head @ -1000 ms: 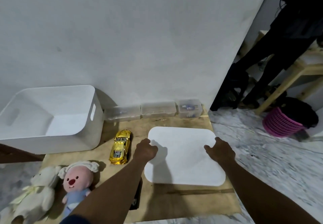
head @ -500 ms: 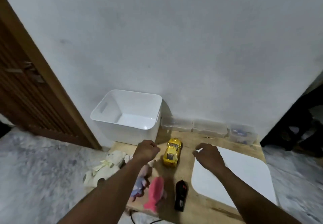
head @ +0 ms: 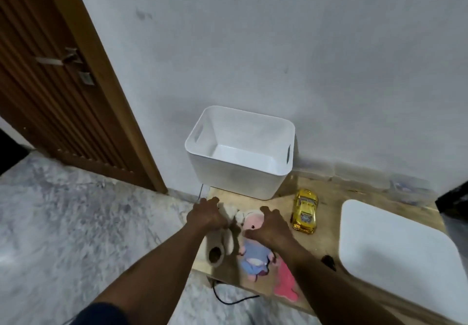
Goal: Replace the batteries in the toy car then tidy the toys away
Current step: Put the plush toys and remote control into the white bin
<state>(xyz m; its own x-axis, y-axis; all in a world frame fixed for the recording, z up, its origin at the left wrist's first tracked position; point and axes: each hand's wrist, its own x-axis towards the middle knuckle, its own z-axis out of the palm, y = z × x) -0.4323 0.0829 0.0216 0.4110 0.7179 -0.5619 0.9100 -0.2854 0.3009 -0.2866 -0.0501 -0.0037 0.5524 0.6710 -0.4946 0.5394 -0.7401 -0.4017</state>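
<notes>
My left hand [head: 206, 214] grips the cream plush toy [head: 229, 242], my right hand [head: 271, 225] cups the pink-faced blue-bodied plush doll [head: 254, 253]; both likely soft, light, best squeezed mid-body

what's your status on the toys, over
Left hand on cream plush bear, right hand on pink-faced plush doll, grip unconfirmed. Gold toy car untouched beside them. White plastic bin open behind.

Both arms are swinging left, away from the flat white rounded-square plastic lid [head: 395, 256]. The left grip [head: 207, 214] is closing over the cream plush teddy bear [head: 226, 239], and the right grip [head: 271, 225] is curling round the pink-faced plush doll in blue [head: 253, 252].
</notes>
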